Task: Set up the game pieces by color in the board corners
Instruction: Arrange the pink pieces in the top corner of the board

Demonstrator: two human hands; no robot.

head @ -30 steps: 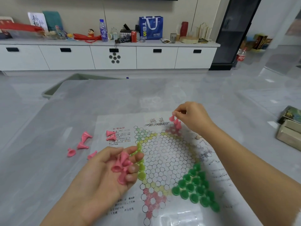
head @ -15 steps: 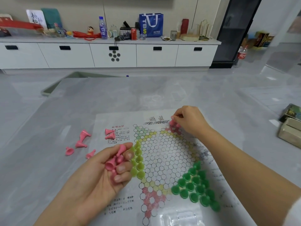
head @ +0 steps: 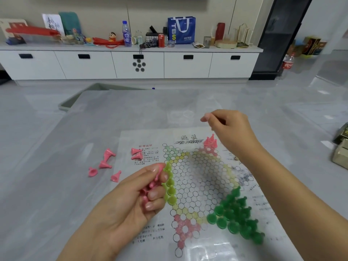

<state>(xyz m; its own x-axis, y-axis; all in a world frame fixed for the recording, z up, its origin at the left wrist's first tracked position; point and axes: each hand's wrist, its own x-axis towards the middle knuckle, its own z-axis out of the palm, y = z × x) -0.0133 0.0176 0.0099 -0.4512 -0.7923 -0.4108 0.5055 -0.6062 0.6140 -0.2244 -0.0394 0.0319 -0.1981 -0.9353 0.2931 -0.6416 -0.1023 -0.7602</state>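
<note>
Surface: grey glossy tabletop (head: 56,185) carrying a paper hexagon-grid game board (head: 197,185).
Loose pieces: pink cone-shaped plastic pawns (head: 105,164) lying tipped on the table left of the board, two more at its left margin.
Left hand (head: 128,208): fingers clenching a bunch of pink pawns, hovering beside the yellow-green pawn row (head: 170,185).
Pink corner: small cluster of standing pink pawns (head: 211,142) sitting at the far corner.
Right hand (head: 231,132): hovering above that cluster, thumb and forefinger pinching together; cannot tell if holding anything.
Green corner: dark green pawns (head: 237,213) filling the right near corner.

Left hand (head: 131,200): curled fingers hide most of the pink pieces (head: 150,185) held; count cannot be told. Yellow-green pieces (head: 170,187): row partly covered at its 9 o'clock side by those fingers. Right hand (head: 229,132): fingertips blurred. Board sheet (head: 188,185): print too small to read; 6 o'clock edge cut off.
</note>
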